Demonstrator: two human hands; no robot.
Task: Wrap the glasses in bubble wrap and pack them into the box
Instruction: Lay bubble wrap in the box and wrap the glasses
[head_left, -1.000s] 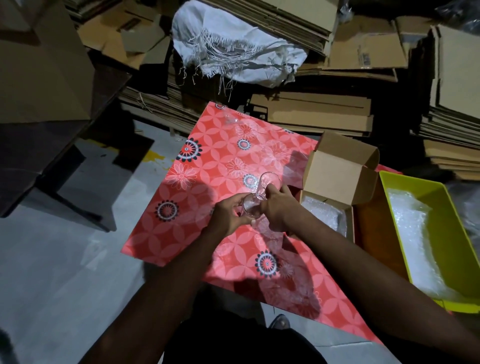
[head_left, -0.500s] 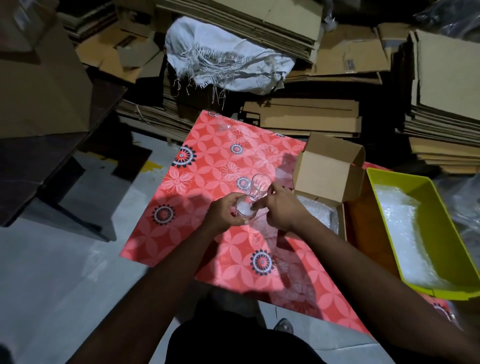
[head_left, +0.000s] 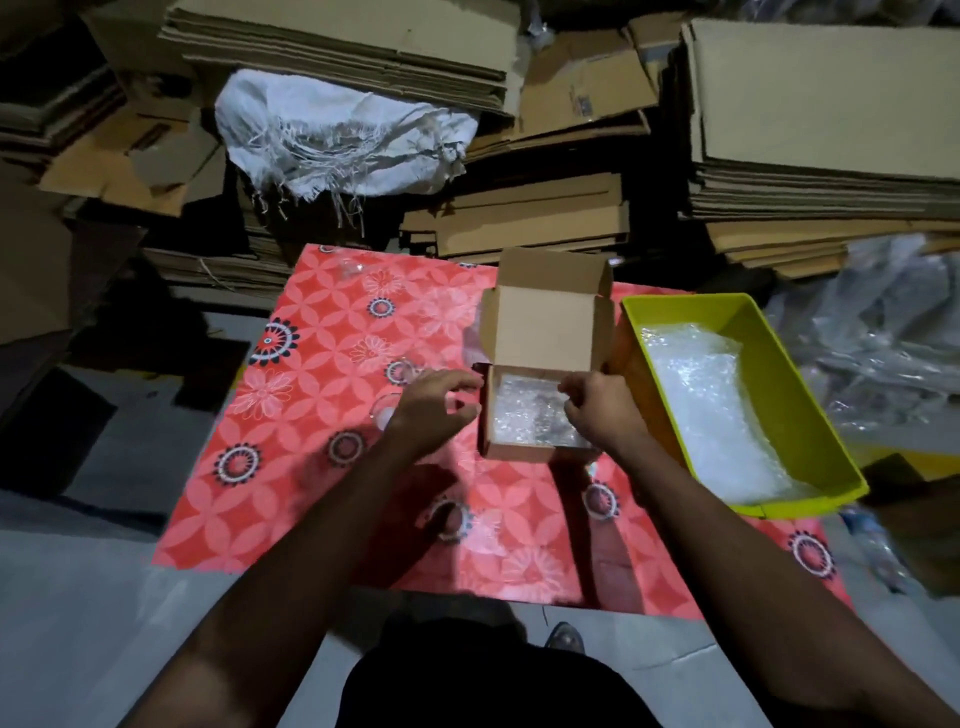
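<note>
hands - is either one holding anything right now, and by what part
Left hand holds nothing, fingers spread over the mat. Right hand is curled at the box rim; a hold cannot be told.

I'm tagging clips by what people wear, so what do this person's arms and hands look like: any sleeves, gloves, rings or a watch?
Both forearms are bare right down to the bottom edge of the head view, with no sleeve showing. The left hand and right hand wear no gloves. No ring, watch or bracelet is visible, though the light is dim and the left hand is somewhat blurred.
</note>
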